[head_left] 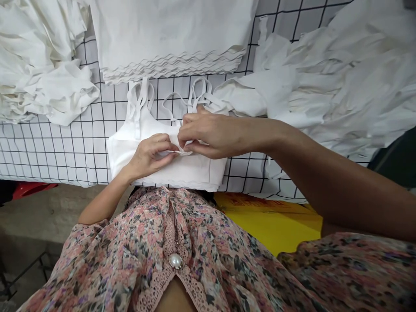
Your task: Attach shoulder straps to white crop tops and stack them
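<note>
My left hand [150, 156] and right hand [208, 138] pinched together on a thin white fabric edge [173, 152] at the front of a white strappy camisole top [195, 173], lying flat just ahead of my grip on a grid-printed sheet [48, 156]. Its straps were already attached; what remained, I couldn't tell. The yellow carton [266, 216] nearer me showed no legible writing.

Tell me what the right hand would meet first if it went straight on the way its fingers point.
Probably the left hand: its fingertips sit just across from the right hand, with only a small fold of the white top between them. Depth is hard to judge from this view.
</note>
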A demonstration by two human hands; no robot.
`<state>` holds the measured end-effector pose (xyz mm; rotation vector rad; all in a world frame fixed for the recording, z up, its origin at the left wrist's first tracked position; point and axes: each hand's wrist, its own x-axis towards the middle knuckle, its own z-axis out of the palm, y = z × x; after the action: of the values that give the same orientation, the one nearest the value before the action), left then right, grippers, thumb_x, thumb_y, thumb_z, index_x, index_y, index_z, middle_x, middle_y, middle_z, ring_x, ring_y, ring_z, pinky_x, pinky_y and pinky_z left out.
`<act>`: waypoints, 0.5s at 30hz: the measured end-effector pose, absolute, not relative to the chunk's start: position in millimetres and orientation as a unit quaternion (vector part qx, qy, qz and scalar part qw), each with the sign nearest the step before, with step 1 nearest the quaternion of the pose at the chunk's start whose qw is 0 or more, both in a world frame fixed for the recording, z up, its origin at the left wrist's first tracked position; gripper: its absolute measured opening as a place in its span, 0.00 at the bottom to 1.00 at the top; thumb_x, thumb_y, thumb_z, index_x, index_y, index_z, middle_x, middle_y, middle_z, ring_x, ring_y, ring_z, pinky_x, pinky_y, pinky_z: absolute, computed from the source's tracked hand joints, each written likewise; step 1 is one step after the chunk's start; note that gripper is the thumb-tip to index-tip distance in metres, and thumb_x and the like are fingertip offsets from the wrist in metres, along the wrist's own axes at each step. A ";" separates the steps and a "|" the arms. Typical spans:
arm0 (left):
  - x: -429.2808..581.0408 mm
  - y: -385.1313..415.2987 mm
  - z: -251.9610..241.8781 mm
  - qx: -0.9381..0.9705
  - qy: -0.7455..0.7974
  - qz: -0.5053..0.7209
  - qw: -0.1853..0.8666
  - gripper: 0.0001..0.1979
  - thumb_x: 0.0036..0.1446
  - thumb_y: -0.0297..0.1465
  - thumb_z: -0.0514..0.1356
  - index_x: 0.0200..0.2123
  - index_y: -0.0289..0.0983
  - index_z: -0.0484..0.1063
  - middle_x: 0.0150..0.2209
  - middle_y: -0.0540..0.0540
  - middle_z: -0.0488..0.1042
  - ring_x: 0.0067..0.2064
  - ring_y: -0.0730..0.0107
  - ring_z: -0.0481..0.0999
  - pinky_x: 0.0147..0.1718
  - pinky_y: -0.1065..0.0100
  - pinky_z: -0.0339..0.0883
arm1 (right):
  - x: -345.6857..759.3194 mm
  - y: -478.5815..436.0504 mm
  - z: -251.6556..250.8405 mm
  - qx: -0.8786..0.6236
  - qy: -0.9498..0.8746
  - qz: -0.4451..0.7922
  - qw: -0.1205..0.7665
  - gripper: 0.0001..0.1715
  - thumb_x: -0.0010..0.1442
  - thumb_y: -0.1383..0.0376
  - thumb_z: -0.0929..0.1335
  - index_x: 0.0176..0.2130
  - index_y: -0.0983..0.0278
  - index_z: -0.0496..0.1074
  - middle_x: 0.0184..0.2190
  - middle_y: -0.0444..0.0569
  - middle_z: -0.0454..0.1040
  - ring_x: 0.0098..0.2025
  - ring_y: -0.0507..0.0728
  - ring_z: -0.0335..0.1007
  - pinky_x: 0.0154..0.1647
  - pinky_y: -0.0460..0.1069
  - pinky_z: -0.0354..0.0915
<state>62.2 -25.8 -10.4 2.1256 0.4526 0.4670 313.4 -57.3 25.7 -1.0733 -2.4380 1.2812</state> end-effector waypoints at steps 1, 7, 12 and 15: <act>61.7 -25.7 -10.8 0.857 0.183 0.184 0.445 0.05 0.70 0.31 0.63 0.43 0.39 0.80 0.35 0.48 0.76 0.38 0.69 0.76 0.37 0.67 0.70 | 312.4 -57.3 26.5 -0.361 -0.822 0.431 0.089 0.13 0.69 0.68 0.61 0.35 0.62 0.71 0.30 0.49 0.70 0.44 0.59 0.62 0.58 0.61 0.54; 60.5 -25.0 -13.3 0.858 0.167 0.191 0.446 0.04 0.70 0.30 0.63 0.43 0.39 0.80 0.35 0.48 0.76 0.38 0.69 0.76 0.37 0.67 0.71 | 307.5 -55.9 31.4 -0.376 -0.812 0.443 0.055 0.13 0.69 0.68 0.61 0.34 0.62 0.72 0.30 0.50 0.69 0.44 0.60 0.63 0.61 0.66 0.55; 61.4 -24.6 -14.5 0.858 0.175 0.187 0.445 0.04 0.69 0.31 0.63 0.42 0.40 0.79 0.34 0.48 0.76 0.38 0.69 0.76 0.37 0.66 0.71 | 307.2 -54.9 28.8 -0.370 -0.809 0.450 0.075 0.12 0.69 0.68 0.62 0.34 0.62 0.71 0.30 0.50 0.71 0.43 0.60 0.63 0.60 0.64 0.54; 61.8 -24.3 -15.2 0.861 0.162 0.201 0.439 0.03 0.70 0.30 0.63 0.42 0.39 0.78 0.34 0.48 0.76 0.38 0.69 0.75 0.37 0.67 0.70 | 307.2 -55.0 25.0 -0.368 -0.807 0.452 0.098 0.12 0.70 0.67 0.62 0.35 0.62 0.71 0.31 0.49 0.72 0.44 0.60 0.62 0.58 0.61 0.54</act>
<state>61.8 -24.3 -15.2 2.1391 0.4033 0.5001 307.2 -55.0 25.0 -1.0876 -2.3870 1.3382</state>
